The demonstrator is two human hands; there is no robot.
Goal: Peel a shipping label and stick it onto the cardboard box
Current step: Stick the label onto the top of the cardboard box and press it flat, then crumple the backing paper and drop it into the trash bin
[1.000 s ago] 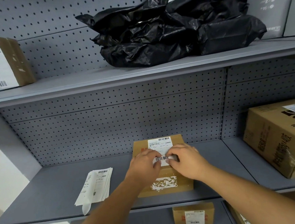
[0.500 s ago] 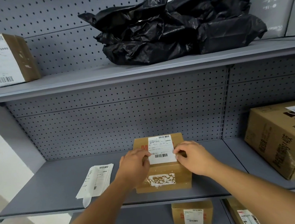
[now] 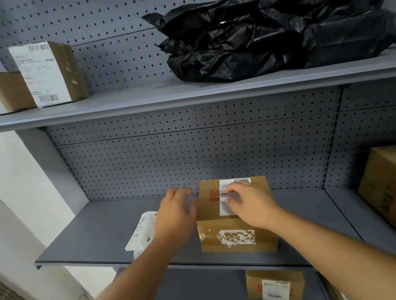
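A small brown cardboard box (image 3: 237, 236) stands on the middle grey shelf (image 3: 99, 233). A white shipping label (image 3: 226, 208) with a barcode lies on its top face. My right hand (image 3: 248, 205) rests flat on the label, fingers spread over it. My left hand (image 3: 177, 214) is against the box's left side, fingers loosely curled, holding nothing that I can see. A torn white sticker remnant (image 3: 237, 236) shows on the box's front face. A stack of white label sheets (image 3: 143, 232) lies on the shelf, partly hidden behind my left wrist.
Black plastic bags (image 3: 277, 30) fill the upper shelf, with two labelled boxes (image 3: 49, 74) at its left. A large cardboard box (image 3: 394, 193) sits at the right of the middle shelf. Another small labelled box (image 3: 275, 288) is on the shelf below.
My left hand slid off the label to the box's left side. My right hand moved onto the label's middle. The view shifted so the shelf now appears further right.
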